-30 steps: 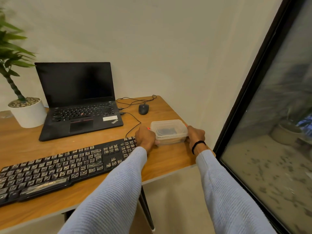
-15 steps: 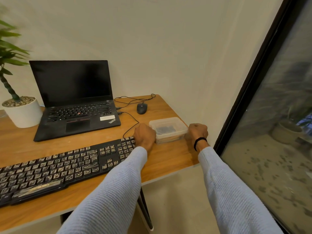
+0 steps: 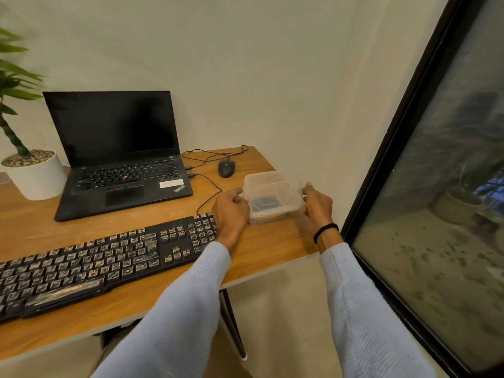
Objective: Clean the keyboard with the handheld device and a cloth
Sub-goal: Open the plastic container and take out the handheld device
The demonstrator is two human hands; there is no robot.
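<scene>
Early stage, by my reading. No cleaning has started.

- Keyboard (image 3: 95,263) lies along the front of the bench (image 3: 272,246), keys pale with grime or worn film. Nothing is touching them.
- Both hands are on a clear plastic box (image 3: 272,195) at the right end of the bench, just beside the keyboard's number pad.
- Left hand (image 3: 230,211): grip closed on the box's left side, fingers curled round the rim.
- Right hand (image 3: 316,207): grip closed on the right side, thumb up near the top edge.
- Box looks raised or tilted a little. I cannot tell whether it is clear of the bench, or whether a lid is on.
- A dark flat item (image 3: 266,201) shows through the wall. Possibly the device or the cloth; too blurred to say.
- Neither device nor cloth is plainly in sight anywhere else.

Left to do, as I judge it: open the box, take out the tools, run the device over the keys, then wipe with the cloth. That is nearly the whole job.

Around:
- Open laptop (image 3: 117,159) behind the keyboard, screen dark.
- Mouse (image 3: 226,168) behind the box, its cable (image 3: 210,186) looping across the bench near the left hand. This could snag if the box is dragged that way.
- Potted plant (image 3: 38,175) at far left.
- Dark-framed window (image 3: 450,214) close on the right, so there is little elbow room on that side.
</scene>
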